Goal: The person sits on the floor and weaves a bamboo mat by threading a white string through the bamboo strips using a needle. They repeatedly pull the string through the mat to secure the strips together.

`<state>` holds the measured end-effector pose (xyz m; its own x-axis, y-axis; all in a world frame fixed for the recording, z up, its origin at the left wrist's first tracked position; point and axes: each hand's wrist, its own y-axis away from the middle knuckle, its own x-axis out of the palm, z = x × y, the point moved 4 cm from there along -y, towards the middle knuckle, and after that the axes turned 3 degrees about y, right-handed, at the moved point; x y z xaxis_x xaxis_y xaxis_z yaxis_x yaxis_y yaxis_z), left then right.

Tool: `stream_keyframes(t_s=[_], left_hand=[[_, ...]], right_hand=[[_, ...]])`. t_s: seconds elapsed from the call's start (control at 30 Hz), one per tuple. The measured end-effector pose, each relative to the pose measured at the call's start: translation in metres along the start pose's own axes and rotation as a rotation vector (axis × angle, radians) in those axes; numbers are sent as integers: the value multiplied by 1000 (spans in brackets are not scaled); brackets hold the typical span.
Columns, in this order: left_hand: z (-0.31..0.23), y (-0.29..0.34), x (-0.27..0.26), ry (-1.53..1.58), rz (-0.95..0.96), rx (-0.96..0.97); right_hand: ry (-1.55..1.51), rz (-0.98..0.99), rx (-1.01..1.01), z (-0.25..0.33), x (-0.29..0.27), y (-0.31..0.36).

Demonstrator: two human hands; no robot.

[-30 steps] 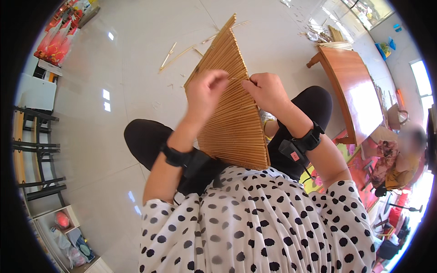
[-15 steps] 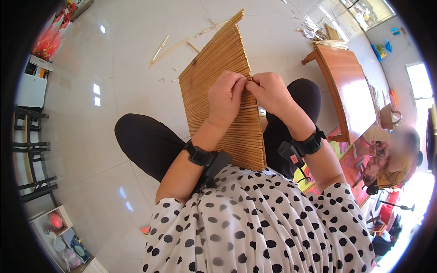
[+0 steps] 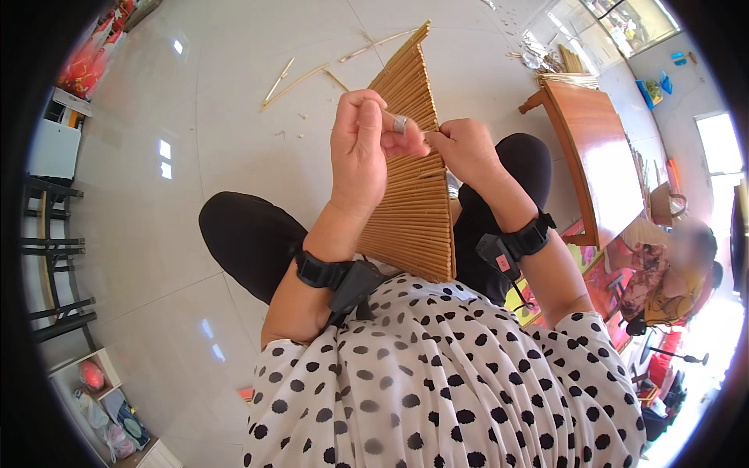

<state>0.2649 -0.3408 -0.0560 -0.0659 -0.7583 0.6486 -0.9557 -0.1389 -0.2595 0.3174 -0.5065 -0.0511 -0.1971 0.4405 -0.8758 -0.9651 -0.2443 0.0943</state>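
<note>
A mat of thin golden-brown stalks laid side by side (image 3: 406,222) stands tilted between my knees, its near end against my polka-dot shirt. Along its right edge my right hand (image 3: 470,152) is closed in a pinch, thumb and forefinger at the stalk ends. My left hand (image 3: 360,148) is raised over the mat's face with its fingers curled in and a silver ring showing. Its fingertips come close to the right thumb. Whatever they grip, if anything, is too small to make out.
Loose stalks (image 3: 295,86) lie on the tiled floor beyond the mat. A wooden table (image 3: 597,148) stands at the right, with more stalks behind it. Another person (image 3: 671,273) sits at the far right. Black metal frames (image 3: 55,249) and a storage box (image 3: 109,366) line the left.
My left hand has come off the mat's edge, turned palm inward and moved up and left. The right hand stays at the edge. The mat has turned slightly, showing less of its face.
</note>
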Motion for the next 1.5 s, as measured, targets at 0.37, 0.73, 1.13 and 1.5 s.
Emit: stream_keyframes(t_s=[0.37, 0.73, 1.13, 1.5], left_hand=[[-106, 6, -80, -120, -170, 36], [-305, 99, -230, -84, -392, 395], [-109, 25, -113, -564, -252, -29], [5, 16, -65, -1161, 92, 20]], right_hand=[[110, 61, -56, 10, 16, -6], [53, 77, -62, 11, 33, -19], [11, 231, -123, 9, 39, -41], [-286, 221, -5, 1, 47, -29]])
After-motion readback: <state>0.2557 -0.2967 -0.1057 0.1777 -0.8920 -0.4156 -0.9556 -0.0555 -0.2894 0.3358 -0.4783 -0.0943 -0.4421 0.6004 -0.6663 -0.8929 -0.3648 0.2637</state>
